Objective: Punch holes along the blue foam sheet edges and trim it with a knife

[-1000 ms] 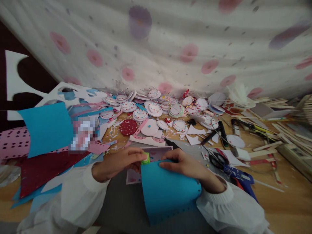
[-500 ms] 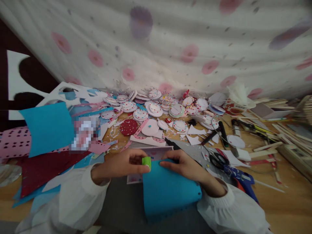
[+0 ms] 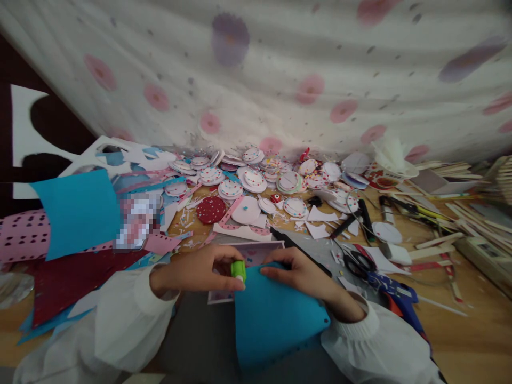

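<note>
My left hand is closed around a small green craft punch, its fingers and thumb pinching it at the top left corner of a blue paper sheet. Between the thumb and fingers of my right hand is the sheet's upper edge. The sheet bends downward toward me, and small dark holes show near its right corner. Beneath both hands lies a shallow pink-lined box or tray, partly covered by the sheet. Whether the punch grips the paper's edge is hard to see.
Round white discs with coloured dots are heaped at the back. To the right lie scissors, a blue glue gun and wooden sticks. Blue paper and dark red paper lie left. A floral curtain hangs behind.
The green punch has turned slightly and shifted a little left and down in my left hand. My right hand keeps its hold on the blue sheet, nearly still.
</note>
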Tool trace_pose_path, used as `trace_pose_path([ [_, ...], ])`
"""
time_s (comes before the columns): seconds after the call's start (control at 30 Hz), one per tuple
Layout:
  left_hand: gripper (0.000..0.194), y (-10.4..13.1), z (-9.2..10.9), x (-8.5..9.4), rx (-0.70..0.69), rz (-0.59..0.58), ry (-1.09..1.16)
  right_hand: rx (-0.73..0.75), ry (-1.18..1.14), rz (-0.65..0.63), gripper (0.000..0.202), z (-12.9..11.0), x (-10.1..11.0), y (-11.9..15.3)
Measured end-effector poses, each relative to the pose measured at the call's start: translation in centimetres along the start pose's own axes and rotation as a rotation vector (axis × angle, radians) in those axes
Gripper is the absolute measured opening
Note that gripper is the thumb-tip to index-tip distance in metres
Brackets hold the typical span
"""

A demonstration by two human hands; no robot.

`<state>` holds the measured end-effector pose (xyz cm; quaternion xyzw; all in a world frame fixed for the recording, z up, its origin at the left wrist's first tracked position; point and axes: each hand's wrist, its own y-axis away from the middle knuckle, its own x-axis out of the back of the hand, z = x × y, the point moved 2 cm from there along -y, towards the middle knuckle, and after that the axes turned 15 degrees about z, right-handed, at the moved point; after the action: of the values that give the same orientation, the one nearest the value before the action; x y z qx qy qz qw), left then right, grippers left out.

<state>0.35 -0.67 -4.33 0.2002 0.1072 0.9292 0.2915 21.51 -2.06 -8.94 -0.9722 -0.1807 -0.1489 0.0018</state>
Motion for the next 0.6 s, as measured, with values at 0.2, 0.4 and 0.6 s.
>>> trace_pose_path([
  [0.2, 0.028, -0.6, -1.1, 0.2, 0.003, -0.037, -0.051, 0.008, 0.042, 0.032, 0.027, 0.7, -0.1, -0.1],
  [0.4, 0.029, -0.6, -1.6, 0.2, 0.015, -0.003, 0.05, 0.017, -0.005, 0.07, 0.026, 0.0, 0.4, -0.3],
  [0.6, 0.025, 0.5, -1.7, 0.8, 0.032, 0.204, 0.232, -0.184, -0.344, 0.284, 0.048, -0.1, 2.4, 1.2],
])
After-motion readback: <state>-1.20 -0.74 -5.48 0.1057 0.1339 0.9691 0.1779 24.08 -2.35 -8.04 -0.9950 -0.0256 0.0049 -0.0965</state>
